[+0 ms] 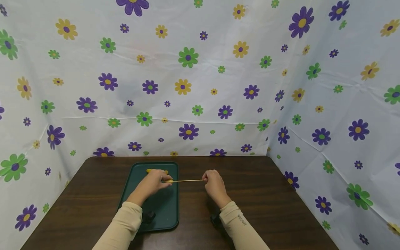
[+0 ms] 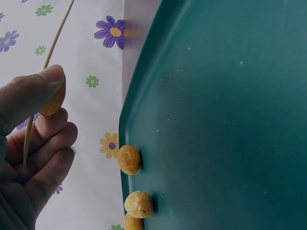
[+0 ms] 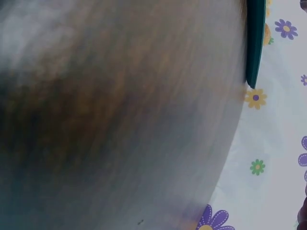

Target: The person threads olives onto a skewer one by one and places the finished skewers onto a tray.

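My left hand pinches a small golden-brown wrinkled ball between thumb and fingers, above the far right part of the green tray. A thin wooden skewer runs level from there to my right hand, whose curled fingers grip its other end over the table, right of the tray. In the left wrist view the skewer's pointed tip sticks out below the thumb; I cannot tell whether it goes through the ball. In the right wrist view only a dark bit of fingers shows at the right edge.
More golden-brown balls lie along the tray's far edge, with small pale crumbs scattered over its base. The dark wooden table reaches back to a white flowered cloth, which also hangs along both sides.
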### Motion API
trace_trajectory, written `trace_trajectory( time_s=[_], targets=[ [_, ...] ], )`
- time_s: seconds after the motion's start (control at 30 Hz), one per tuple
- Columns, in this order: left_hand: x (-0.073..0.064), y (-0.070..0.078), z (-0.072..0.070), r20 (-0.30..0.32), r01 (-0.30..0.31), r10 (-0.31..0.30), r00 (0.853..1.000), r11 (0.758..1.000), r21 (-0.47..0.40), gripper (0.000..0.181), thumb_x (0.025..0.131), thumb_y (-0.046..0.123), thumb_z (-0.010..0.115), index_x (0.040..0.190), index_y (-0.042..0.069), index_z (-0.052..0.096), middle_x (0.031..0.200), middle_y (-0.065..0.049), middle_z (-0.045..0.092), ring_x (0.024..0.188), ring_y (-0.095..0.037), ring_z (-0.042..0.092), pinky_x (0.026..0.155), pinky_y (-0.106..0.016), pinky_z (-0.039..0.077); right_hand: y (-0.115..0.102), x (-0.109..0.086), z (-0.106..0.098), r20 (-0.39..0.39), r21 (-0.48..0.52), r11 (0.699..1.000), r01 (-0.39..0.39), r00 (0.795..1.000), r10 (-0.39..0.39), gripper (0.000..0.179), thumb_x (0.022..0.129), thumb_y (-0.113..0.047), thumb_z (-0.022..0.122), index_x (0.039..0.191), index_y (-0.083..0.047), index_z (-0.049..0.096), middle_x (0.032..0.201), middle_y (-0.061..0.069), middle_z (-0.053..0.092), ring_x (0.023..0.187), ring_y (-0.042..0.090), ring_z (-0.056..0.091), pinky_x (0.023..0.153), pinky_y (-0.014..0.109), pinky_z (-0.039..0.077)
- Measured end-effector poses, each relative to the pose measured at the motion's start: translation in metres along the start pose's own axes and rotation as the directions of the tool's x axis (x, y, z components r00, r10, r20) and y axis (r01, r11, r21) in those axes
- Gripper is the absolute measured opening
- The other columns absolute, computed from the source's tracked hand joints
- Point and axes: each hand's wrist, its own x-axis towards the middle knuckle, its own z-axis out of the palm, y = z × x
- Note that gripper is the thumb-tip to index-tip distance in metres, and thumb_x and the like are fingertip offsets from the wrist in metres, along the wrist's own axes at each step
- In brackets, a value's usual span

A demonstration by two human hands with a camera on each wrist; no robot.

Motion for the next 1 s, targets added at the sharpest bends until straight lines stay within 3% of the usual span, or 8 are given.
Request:
trace_trajectory(
  time_s=[0.5, 1.0],
  targets=[
    [0.001, 0.001, 0.000, 0.000, 0.002, -0.002, 1.000, 1.000, 0.002, 0.010, 0.088, 0.008, 0.079, 0.097, 0.005, 0.080, 0.084, 0.006, 0.067, 0.073, -0.004, 0.057, 0.063, -0.020, 0.053, -0.004, 0.000, 0.004, -0.014, 0.005, 1.000, 0.024, 1.000, -0.024, 0.024, 0.077, 0.015, 0.071, 0.076, -0.009, 0.067, 0.076, -0.002, 0.061, 0.076, 0.018, 0.056, 0.067, 0.035, 0.052],
    [0.003, 0.006, 0.001, 0.013, 0.023, -0.023, 1.000, 1.000, -0.018, 0.010, 0.088, 0.008, 0.079, 0.098, 0.006, 0.081, 0.083, 0.007, 0.067, 0.071, -0.004, 0.055, 0.063, -0.018, 0.052, -0.013, -0.001, 0.004, 0.014, 0.010, 1.000, -0.012, 1.000, 0.012, 0.024, 0.076, 0.014, 0.072, 0.076, -0.010, 0.069, 0.078, -0.002, 0.059, 0.077, 0.018, 0.057, 0.068, 0.036, 0.052]
  ],
)
